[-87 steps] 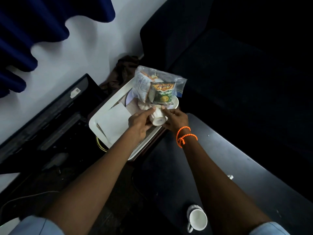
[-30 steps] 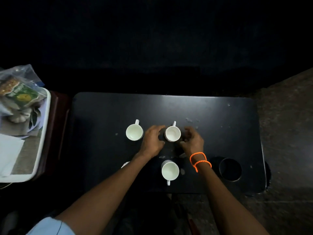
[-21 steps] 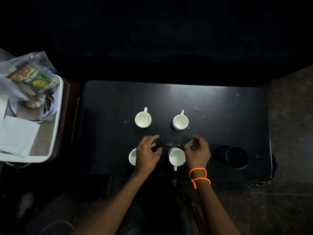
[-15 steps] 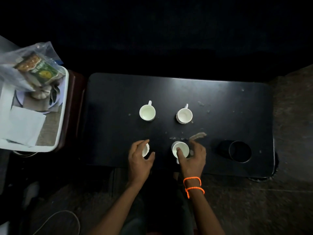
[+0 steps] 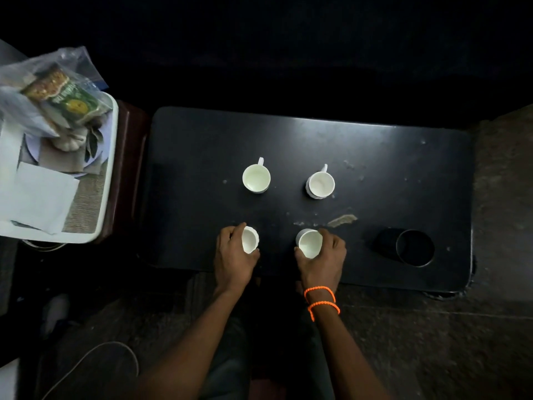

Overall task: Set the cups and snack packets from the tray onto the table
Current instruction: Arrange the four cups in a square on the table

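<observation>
From the head camera we see 4 white ceramic cups standing on the black rectangular table (image 5: 375, 168). Our left hand (image 5: 232, 259) curls around the near-left white cup (image 5: 250, 240), fingers along its far and left side, thumb at its near side, so it holds that cup. Our right hand (image 5: 324, 261), with 2 orange bead bracelets (image 5: 321, 300) at the wrist, wraps the near-right white cup (image 5: 310, 243) in the same way, fingers on its right side and thumb at the near rim. Both held cups sit close to the table's near edge.

Further back stand the far-left white cup (image 5: 256, 179) and the far-right white cup (image 5: 320, 184), upright, handles pointing away from us, well apart from the hands. The table's left part and far strip lie bare. A black round cup holder recess (image 5: 414, 248) sits near the right end, and a pale scuff (image 5: 342, 220) lies just beyond the right hand.

To the left, the white plastic tray (image 5: 111, 168) rests on a dark red stand (image 5: 127, 174), just beside the table. It carries the clear plastic bag of snack packets (image 5: 54, 90), a folded white paper (image 5: 40, 197) and a pale plate (image 5: 31, 148).
</observation>
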The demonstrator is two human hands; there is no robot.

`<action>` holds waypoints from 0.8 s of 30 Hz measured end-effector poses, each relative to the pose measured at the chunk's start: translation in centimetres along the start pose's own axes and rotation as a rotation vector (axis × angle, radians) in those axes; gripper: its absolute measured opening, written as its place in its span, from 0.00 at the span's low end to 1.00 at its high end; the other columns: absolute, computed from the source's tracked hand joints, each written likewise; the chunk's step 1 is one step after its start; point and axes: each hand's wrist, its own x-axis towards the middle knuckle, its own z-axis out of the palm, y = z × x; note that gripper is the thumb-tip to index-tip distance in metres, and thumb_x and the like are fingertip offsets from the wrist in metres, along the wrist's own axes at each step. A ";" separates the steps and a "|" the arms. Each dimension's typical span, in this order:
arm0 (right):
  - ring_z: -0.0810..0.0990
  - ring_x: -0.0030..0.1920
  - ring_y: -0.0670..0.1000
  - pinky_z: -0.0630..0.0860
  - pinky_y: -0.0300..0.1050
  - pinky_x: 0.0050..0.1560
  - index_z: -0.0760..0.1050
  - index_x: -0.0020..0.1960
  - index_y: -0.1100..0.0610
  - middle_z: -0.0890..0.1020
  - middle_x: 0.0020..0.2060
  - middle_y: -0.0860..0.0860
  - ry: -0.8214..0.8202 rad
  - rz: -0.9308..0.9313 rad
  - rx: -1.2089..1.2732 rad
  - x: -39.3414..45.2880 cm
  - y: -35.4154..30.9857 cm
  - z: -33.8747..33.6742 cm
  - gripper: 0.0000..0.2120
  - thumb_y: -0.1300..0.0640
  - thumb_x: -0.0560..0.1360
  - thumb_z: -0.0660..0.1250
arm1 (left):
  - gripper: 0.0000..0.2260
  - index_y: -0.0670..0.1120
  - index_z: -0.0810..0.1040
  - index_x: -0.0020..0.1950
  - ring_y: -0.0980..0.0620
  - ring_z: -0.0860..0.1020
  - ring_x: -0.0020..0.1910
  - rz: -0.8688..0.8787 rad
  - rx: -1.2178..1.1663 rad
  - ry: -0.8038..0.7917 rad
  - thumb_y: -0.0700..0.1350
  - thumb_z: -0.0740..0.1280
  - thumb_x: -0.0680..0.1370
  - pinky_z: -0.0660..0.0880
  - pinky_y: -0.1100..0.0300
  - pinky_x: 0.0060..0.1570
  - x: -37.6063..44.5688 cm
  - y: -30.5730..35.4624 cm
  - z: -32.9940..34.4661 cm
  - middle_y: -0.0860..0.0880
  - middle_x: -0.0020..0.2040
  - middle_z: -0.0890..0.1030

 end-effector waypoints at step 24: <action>0.75 0.53 0.56 0.79 0.54 0.50 0.73 0.63 0.52 0.73 0.55 0.52 0.041 0.056 -0.134 -1.2 0.6 -0.4 0.35 0.49 0.57 0.77 | 0.30 0.48 0.80 0.65 0.45 0.76 0.59 0.024 0.076 -0.016 0.41 0.80 0.64 0.78 0.51 0.52 -0.7 1.8 1.5 0.48 0.58 0.77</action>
